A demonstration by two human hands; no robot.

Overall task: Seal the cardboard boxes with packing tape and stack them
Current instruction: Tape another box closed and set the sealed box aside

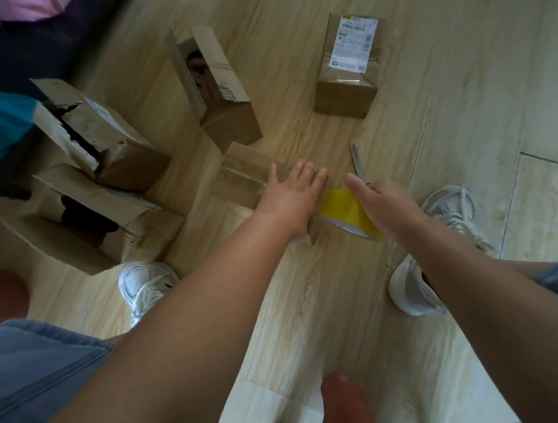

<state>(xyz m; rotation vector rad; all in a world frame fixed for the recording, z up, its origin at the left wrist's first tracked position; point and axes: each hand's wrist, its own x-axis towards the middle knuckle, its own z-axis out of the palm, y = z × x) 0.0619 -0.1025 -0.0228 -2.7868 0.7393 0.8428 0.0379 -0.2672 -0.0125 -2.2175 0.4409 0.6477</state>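
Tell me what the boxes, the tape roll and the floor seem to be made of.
Boxes: brown cardboard, matte; torn edges and creased flaps show it. Tape roll: glossy yellowish plastic film, seemingly on a white core. Floor: pale wood-grain planks with a slight sheen, possibly laminate rather than real wood.

A: Where is the floor open?

B: Bare wooden floor (466, 105) spreads wide on the right, beyond the scissors (356, 163). A clear lane runs between the tall open box (226, 113) and the labelled box (347, 90).

A: What stands in the way?

B: On the left, a torn box (108, 139) and an open box (76, 232) sit close together, nearly walling off that side. In the centre, the small box (246, 173) under the left hand (294, 194) lies just beside the yellow tape roll (344, 209) held by the right hand (381, 200), closing that gap. White shoes (144, 287) flank the forearms.
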